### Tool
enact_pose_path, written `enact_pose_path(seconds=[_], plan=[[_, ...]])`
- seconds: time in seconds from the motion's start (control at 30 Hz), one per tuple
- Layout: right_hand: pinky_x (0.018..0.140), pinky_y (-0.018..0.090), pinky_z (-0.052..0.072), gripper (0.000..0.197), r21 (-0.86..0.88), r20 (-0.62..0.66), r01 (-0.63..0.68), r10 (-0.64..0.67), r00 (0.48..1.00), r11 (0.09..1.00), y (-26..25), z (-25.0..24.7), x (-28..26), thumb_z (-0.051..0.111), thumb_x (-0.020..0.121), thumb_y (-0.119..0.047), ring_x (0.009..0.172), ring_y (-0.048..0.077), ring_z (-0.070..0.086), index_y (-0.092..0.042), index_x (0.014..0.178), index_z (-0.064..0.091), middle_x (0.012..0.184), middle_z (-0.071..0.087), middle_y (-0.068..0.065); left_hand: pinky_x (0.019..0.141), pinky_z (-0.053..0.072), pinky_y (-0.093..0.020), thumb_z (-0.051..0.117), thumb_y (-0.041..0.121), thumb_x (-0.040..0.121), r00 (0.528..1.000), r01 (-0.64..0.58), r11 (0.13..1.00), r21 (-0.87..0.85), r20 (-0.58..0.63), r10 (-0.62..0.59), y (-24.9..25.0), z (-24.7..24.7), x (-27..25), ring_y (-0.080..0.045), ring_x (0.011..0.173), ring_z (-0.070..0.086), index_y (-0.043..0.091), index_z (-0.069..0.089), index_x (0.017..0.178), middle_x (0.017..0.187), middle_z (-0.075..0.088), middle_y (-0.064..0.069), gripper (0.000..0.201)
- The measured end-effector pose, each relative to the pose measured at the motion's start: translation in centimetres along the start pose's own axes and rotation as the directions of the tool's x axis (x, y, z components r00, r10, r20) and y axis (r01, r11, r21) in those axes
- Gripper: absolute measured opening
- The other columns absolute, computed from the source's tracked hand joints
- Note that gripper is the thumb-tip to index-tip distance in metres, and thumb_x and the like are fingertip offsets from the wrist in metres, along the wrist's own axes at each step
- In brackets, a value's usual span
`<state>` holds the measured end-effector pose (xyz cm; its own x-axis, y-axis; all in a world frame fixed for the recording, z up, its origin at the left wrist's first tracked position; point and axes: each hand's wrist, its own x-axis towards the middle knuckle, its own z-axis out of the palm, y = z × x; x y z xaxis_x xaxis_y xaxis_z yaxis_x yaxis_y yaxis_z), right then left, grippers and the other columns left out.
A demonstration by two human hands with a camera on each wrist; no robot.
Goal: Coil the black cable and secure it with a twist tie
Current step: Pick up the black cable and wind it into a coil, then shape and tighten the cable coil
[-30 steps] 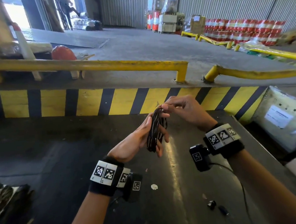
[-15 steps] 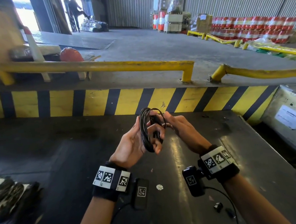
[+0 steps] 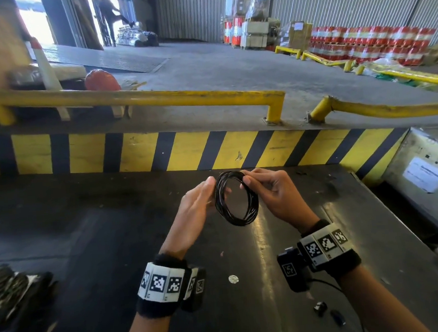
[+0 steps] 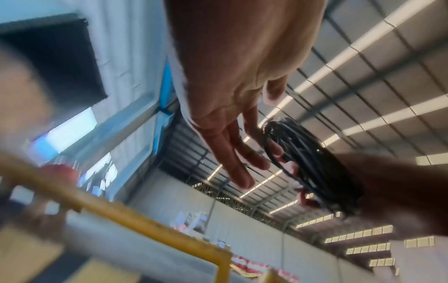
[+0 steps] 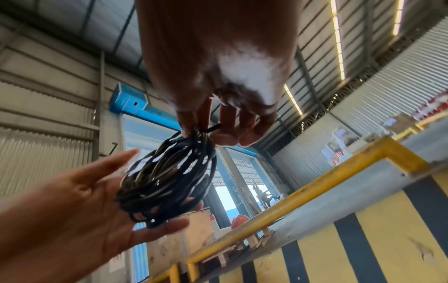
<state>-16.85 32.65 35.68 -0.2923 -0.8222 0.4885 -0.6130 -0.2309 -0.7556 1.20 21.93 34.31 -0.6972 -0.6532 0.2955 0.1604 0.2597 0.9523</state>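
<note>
While the head view gives me the whole scene from above, the two wrist views look upward and show only hands, cable and the hall roof. In the head view I see the black cable [image 3: 236,198] as one round coil of several loops, held in the air above the dark table [image 3: 89,250], between the two hands. The right hand [image 3: 279,198] pinches the top of the coil with thumb and fingers. The right wrist view adds a detail the head view does not give: a short dark end sticks out at the pinch point [image 5: 213,128], but I cannot tell if it is the cable end or a tie. The left hand [image 3: 195,213] has its fingers straight and relaxed, spread wide; in the right wrist view its palm lies under the lower side of the coil, touching it. The left wrist view is blurred and shows the coil beside the left fingers [image 4: 232,153].

I count one coil and two hands. On the table near me lie one small white disc [image 3: 233,279] and two small dark pieces [image 3: 329,313]. The table has much open surface to the left; its right edge is close to the right forearm, and a yellow-black striped barrier [image 3: 186,152] closes the far edge.
</note>
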Motion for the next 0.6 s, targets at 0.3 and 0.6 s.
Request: enact_pose_path(seconds=[0.3, 0.6], plan=[[0.082, 0.029, 0.049, 0.027, -0.272, -0.006, 0.055, -0.059, 0.998, 0.961, 0.5, -0.2, -2.4, 0.062, 0.099, -0.017, 0.090, 0.019, 0.060, -0.010, 0.122, 0.073, 0.090, 0.071, 0.000, 0.074, 0.052, -0.033, 0.036, 0.051, 0.103, 0.982, -0.184, 0.702, 0.688, 0.102, 0.157, -1.6, 2.1, 0.0, -0.012, 0.087, 0.057, 0.017, 0.059, 0.112, 0.097, 0.057, 0.011, 0.042], [0.078, 0.039, 0.049, 0.031, -0.313, -0.030, -0.012, 0.003, 1.000, 0.950, 3.2, 0.1, -5.3, 0.058, 0.100, -0.025, 0.089, 0.021, 0.056, -0.013, 0.126, 0.071, 0.091, 0.070, 0.001, 0.054, 0.038, -0.015, 0.034, 0.022, 0.109, 0.989, -0.027, 0.992, 0.126, 0.148, 0.008, -4.1, 4.7, -0.4, -0.003, 0.058, 0.041, 0.007, 0.047, 0.088, 0.073, 0.046, 0.001, 0.029]])
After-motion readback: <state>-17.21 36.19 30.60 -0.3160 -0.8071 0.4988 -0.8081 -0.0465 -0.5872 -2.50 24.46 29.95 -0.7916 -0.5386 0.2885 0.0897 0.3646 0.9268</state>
